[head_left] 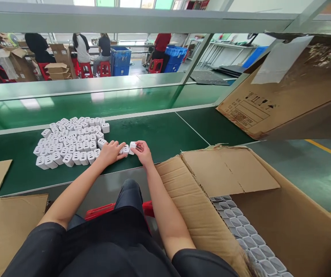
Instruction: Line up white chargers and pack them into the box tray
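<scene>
The right hand (pixel 142 154) is pinching a white block (pixel 132 145) at the green bench (pixel 159 130) while the left hand (pixel 111 152) is partly covering adjoining blocks (pixel 126 149), grip indiscernible, and uneven pressure is possibly risking toppling.

R fingers (pixel 141 144) pinch 1 wht block (pixel 132 145); L fingers (pixel 121 146) nr grp (pixel 79 147).

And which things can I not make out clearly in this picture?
Head view: whatever lies under the left hand, covered by it.
Head view: part of the held white block, covered by the right hand.
Head view: packed pieces, cut off by the bottom edge.
Head view: lettering on the tilted carton, too small.
</scene>
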